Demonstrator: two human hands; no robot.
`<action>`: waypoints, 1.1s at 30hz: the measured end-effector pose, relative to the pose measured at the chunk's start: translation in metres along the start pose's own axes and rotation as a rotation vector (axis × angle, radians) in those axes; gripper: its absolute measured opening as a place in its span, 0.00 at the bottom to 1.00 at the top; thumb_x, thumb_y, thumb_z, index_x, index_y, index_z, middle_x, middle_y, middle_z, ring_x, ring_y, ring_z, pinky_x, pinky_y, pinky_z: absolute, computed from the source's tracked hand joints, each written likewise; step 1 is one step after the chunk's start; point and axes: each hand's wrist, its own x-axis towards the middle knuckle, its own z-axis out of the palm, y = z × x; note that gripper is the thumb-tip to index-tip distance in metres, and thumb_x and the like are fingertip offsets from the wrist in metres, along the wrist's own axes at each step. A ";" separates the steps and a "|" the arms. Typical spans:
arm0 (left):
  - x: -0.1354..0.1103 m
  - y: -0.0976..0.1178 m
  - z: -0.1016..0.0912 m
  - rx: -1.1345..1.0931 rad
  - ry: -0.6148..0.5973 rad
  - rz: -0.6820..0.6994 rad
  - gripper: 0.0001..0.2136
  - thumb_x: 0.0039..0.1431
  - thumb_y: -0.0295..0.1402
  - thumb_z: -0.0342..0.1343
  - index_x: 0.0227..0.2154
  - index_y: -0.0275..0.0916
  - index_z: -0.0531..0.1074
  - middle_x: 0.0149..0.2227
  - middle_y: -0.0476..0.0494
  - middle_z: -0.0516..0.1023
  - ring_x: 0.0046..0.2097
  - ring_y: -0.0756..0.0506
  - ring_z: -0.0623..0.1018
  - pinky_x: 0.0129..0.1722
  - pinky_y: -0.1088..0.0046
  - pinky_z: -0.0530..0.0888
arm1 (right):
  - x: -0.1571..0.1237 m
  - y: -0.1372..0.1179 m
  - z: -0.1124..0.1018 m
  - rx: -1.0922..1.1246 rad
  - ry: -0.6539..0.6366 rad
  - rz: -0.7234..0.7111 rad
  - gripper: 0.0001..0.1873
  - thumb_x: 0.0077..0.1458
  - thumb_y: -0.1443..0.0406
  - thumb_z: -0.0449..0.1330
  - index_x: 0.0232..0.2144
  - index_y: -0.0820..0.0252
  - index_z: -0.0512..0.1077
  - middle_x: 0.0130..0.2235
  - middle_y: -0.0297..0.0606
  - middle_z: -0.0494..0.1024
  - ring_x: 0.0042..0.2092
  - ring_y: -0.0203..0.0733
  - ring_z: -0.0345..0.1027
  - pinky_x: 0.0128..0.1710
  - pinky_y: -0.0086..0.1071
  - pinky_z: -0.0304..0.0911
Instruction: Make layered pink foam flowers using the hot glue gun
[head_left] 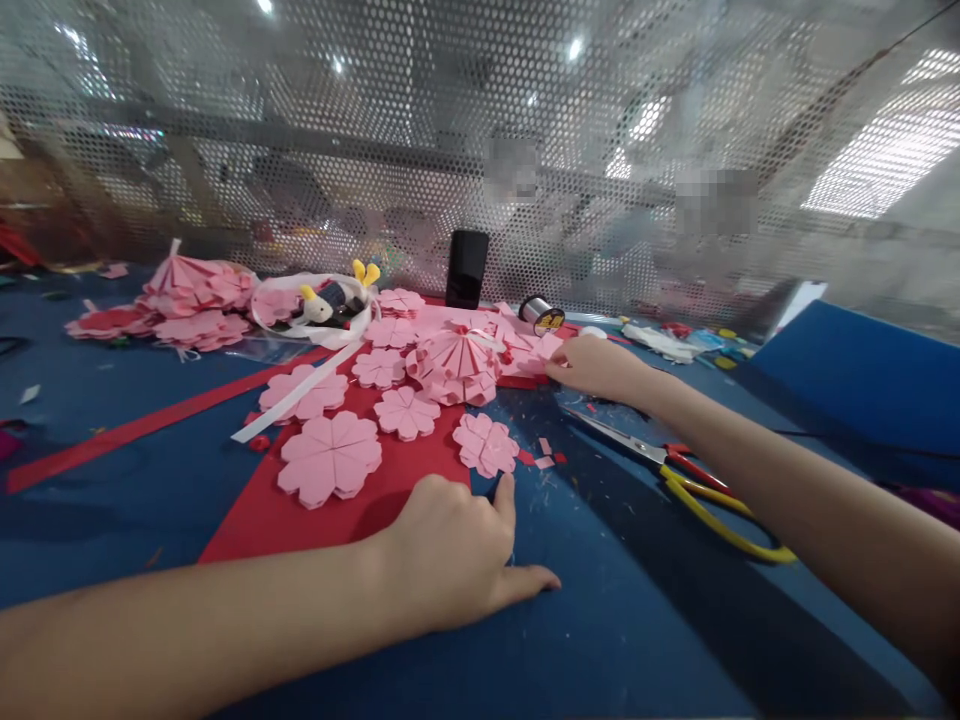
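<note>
My left hand [461,545] hovers low over the blue table, index finger and thumb spread apart, the other fingers curled; nothing shows between them. Its index fingertip is close to a pink paper flower [486,445]. Farther off, my right hand [604,368] has its fingers together at the edge of a pink paper piece [541,350], which it seems to pinch; its fingertips are partly hidden. Beside that piece sits a pleated pink paper ball [459,362]. More flat paper flowers [330,458] lie on a red sheet [255,515].
Scissors [664,458] with red and yellow handles lie under my right forearm. A wire spool [541,315] and an upright phone [466,268] stand at the back. Left are a white ribbon roll [279,326], a bird toy [324,302] and more pleated paper [196,290]. A blue board [862,360] is right.
</note>
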 end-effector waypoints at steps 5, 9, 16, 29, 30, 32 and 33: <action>0.000 -0.001 0.001 -0.024 0.022 -0.016 0.41 0.60 0.62 0.44 0.60 0.28 0.67 0.21 0.38 0.77 0.24 0.38 0.78 0.20 0.68 0.64 | -0.014 -0.004 -0.029 0.002 0.193 0.187 0.21 0.59 0.58 0.50 0.24 0.64 0.76 0.24 0.45 0.74 0.27 0.41 0.65 0.27 0.34 0.50; 0.000 -0.001 0.002 -0.047 0.045 -0.013 0.40 0.60 0.62 0.46 0.59 0.29 0.69 0.23 0.37 0.78 0.25 0.39 0.78 0.20 0.67 0.64 | -0.033 -0.018 -0.046 0.361 0.211 0.161 0.19 0.59 0.53 0.54 0.34 0.60 0.79 0.22 0.36 0.73 0.23 0.35 0.61 0.23 0.31 0.54; -0.002 0.001 0.003 -0.043 0.092 -0.040 0.40 0.58 0.62 0.48 0.57 0.29 0.72 0.24 0.37 0.79 0.28 0.39 0.78 0.23 0.66 0.67 | -0.058 -0.066 -0.015 1.086 0.040 0.146 0.14 0.50 0.56 0.67 0.37 0.57 0.80 0.30 0.36 0.80 0.25 0.33 0.68 0.24 0.29 0.65; -0.001 -0.001 0.004 0.007 0.170 -0.035 0.40 0.59 0.63 0.45 0.55 0.29 0.74 0.20 0.40 0.76 0.26 0.39 0.77 0.44 0.50 0.68 | -0.058 -0.070 0.019 1.430 -0.154 0.290 0.10 0.50 0.61 0.68 0.34 0.61 0.80 0.25 0.34 0.76 0.22 0.29 0.64 0.20 0.25 0.63; -0.001 -0.001 0.004 0.009 0.160 -0.040 0.40 0.58 0.63 0.45 0.55 0.29 0.73 0.19 0.41 0.76 0.26 0.39 0.77 0.45 0.49 0.68 | -0.059 -0.072 0.018 1.452 -0.164 0.315 0.12 0.49 0.61 0.68 0.35 0.62 0.79 0.24 0.33 0.76 0.22 0.29 0.64 0.21 0.25 0.63; -0.001 0.000 0.004 0.011 0.147 -0.044 0.41 0.58 0.63 0.45 0.56 0.29 0.73 0.19 0.42 0.76 0.26 0.40 0.77 0.48 0.48 0.67 | -0.061 -0.074 0.016 1.482 -0.164 0.354 0.15 0.46 0.62 0.70 0.38 0.62 0.79 0.23 0.32 0.75 0.22 0.29 0.64 0.20 0.25 0.61; -0.001 0.000 0.004 0.011 0.146 -0.044 0.41 0.58 0.64 0.45 0.56 0.30 0.73 0.19 0.42 0.76 0.26 0.40 0.77 0.48 0.48 0.67 | -0.061 -0.075 0.016 1.487 -0.157 0.358 0.16 0.45 0.62 0.70 0.39 0.62 0.79 0.23 0.31 0.74 0.21 0.29 0.63 0.19 0.25 0.60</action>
